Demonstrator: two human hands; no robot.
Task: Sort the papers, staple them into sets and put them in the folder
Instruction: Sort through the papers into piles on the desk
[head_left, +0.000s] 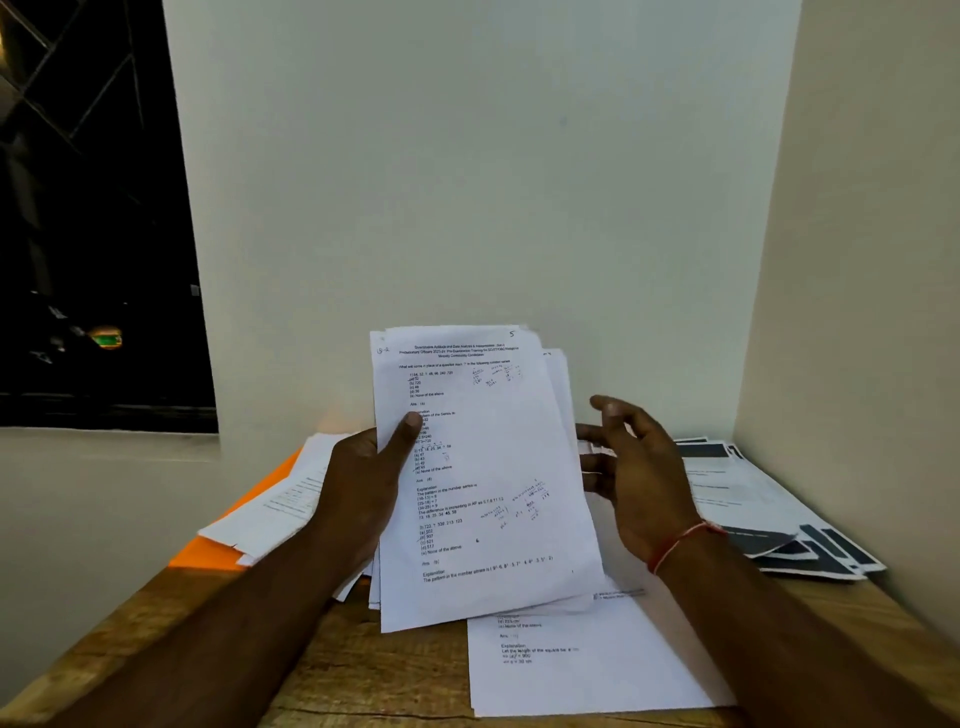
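A person sorts exam papers at a wooden bench (363, 670) set into a white-walled corner, with a dark window at the far left. The sheaf of papers (488, 493) is held upright over the middle of the bench, its sheets unevenly fanned. The front page carries number-series questions and a handwritten 5 at its top right corner. A loose sheet (582, 670) lies flat on the near bench just below. A spread pile with dark bands (774, 514) sits at the right, and more white sheets (280, 499) lie over the orange folder (208, 556) at the left. The left grip (358, 488) clasps the sheaf's left edge, thumb pressed across the front page. The right grip (639, 478) hovers just beside the right edge, fingers loosely spread and holding nothing, with a red thread (675, 545) at its wrist. No stapler is in sight, and the sorting looks far from done. To do this step well, the page mark is best read first. The free fingers should then peel only the front page from its right edge while the thumb pins the rest, so the sheet lands squarely on its matching pile, ready for stapling.
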